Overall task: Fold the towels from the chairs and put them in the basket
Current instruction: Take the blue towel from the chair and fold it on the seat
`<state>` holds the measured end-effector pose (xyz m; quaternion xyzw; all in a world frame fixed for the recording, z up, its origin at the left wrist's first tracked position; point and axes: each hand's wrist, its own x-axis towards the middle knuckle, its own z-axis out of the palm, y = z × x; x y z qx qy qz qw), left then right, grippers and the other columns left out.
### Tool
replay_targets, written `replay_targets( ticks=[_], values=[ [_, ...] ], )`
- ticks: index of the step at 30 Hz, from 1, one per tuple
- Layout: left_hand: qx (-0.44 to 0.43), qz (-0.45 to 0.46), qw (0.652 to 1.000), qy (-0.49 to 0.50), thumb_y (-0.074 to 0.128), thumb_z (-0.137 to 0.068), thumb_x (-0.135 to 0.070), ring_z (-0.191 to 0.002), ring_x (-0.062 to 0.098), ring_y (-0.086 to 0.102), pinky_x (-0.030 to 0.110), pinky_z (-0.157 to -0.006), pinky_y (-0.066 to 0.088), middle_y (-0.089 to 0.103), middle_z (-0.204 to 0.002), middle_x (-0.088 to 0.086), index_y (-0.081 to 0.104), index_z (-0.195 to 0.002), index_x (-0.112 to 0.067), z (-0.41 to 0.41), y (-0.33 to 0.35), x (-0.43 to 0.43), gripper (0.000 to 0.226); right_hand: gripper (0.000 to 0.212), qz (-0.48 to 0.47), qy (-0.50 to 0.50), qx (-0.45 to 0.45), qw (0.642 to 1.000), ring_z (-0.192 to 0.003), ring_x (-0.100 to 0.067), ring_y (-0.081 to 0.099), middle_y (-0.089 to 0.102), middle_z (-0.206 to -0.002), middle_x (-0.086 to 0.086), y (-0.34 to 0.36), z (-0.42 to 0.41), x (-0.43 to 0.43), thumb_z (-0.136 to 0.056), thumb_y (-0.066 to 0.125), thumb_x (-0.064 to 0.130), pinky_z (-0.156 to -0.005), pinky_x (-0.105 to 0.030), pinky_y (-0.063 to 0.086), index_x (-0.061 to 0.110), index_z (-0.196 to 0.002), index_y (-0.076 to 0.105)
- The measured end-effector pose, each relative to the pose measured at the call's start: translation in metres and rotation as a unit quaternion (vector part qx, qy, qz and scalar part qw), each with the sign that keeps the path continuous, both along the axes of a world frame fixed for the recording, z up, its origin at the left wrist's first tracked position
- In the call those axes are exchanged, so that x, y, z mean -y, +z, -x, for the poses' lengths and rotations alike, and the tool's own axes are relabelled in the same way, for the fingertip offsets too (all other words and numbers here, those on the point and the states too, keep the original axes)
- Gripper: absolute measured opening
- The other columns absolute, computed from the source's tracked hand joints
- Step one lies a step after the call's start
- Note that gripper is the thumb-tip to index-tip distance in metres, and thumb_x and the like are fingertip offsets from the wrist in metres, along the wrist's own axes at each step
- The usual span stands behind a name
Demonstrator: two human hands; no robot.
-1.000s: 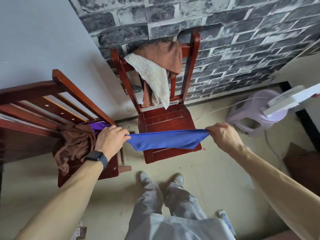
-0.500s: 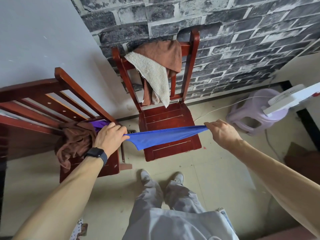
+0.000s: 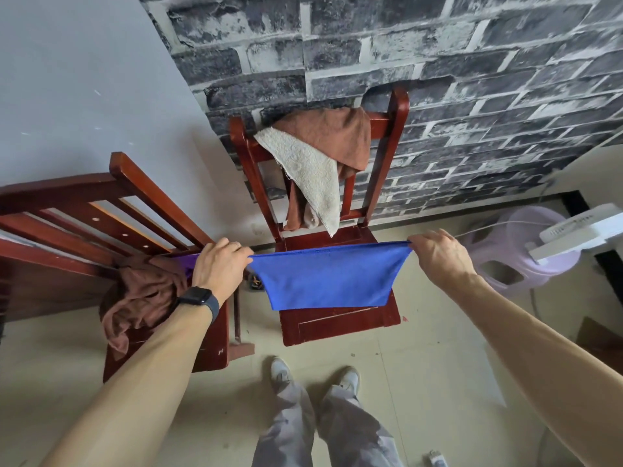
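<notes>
Left hand [image 3: 219, 267], right hand [image 3: 438, 261]: each pinches a top corner of the blue towel [image 3: 330, 281], taut between them, hanging over the chair [image 3: 337, 325] seat.
Risk: an uneven pull or a slack pinch drops a corner and skews the fold.
Brown towel [image 3: 141, 298]: heaped just beside the left hand; may snag.
White towel [image 3: 310, 170]: beyond the hands, draped on the chair back.

Soft even daylight, sharp focus, wide-angle bending at edges.

left chair [image 3: 67, 210]: cut by edge | purple cloth [image 3: 188, 264]: mostly hidden, possibly towel
</notes>
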<state>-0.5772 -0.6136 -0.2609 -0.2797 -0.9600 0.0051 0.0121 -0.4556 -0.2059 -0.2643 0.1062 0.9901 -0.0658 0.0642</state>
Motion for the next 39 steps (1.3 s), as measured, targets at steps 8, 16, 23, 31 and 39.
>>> replay_targets(
  ticks=[8, 16, 23, 31, 39],
  values=[
    [-0.055, -0.031, 0.998, -0.013, 0.082, -0.078, -0.014, -0.075, 0.032, 0.059, 0.038, -0.063, 0.044, 0.071, -0.081, 0.003, 0.076, -0.095, -0.017, 0.018, -0.025, -0.003, 0.018, 0.024, -0.003, 0.028, -0.052, 0.998, -0.097, -0.035, 0.058, 0.065, -0.104, -0.011, -0.024, 0.017, -0.015, -0.088, 0.065, 0.000, -0.062, -0.044, 0.058, 0.012, -0.108, 0.072],
    [0.054, 0.011, 0.998, 0.001, 0.084, -0.073, -0.020, -0.078, 0.028, 0.061, 0.036, -0.066, 0.045, 0.072, -0.081, -0.003, 0.078, -0.093, -0.023, -0.048, -0.102, 0.008, 0.021, 0.019, 0.006, 0.012, 0.057, 0.998, -0.097, -0.034, 0.057, 0.065, -0.103, -0.012, -0.101, -0.037, 0.003, -0.091, 0.063, 0.006, -0.063, -0.041, 0.055, 0.009, -0.108, 0.070],
    [0.179, 0.087, 0.980, 0.001, 0.092, -0.057, -0.019, -0.068, 0.025, 0.063, 0.033, -0.060, 0.048, 0.070, -0.069, -0.007, 0.078, -0.075, -0.026, -0.121, -0.169, 0.020, 0.025, 0.026, 0.050, -0.049, 0.214, 0.974, -0.113, -0.028, 0.052, 0.061, -0.115, -0.006, -0.177, -0.114, 0.029, -0.097, 0.052, 0.012, -0.077, -0.041, 0.056, 0.017, -0.115, 0.070],
    [0.392, -0.058, 0.883, 0.250, 0.072, -0.083, -0.033, -0.089, 0.016, 0.067, 0.027, -0.073, 0.050, 0.073, -0.092, -0.012, 0.076, -0.090, -0.028, -0.118, -0.208, 0.022, 0.010, 0.012, 0.222, -0.187, 0.198, 0.936, -0.092, -0.028, 0.065, 0.069, -0.097, -0.005, -0.208, -0.113, 0.039, -0.090, 0.067, 0.020, -0.080, -0.035, 0.051, 0.018, -0.098, 0.076],
    [0.491, -0.380, 0.598, 0.508, 0.084, -0.061, -0.048, -0.084, 0.024, 0.051, 0.040, -0.076, 0.043, 0.067, -0.088, 0.006, 0.077, -0.082, -0.030, -0.062, -0.291, 0.015, 0.029, 0.015, 0.427, -0.410, 0.085, 0.801, -0.081, -0.020, 0.063, 0.069, -0.085, 0.001, -0.267, -0.059, 0.040, -0.090, 0.067, 0.030, -0.071, -0.028, 0.047, 0.016, -0.096, 0.067]
  ],
)
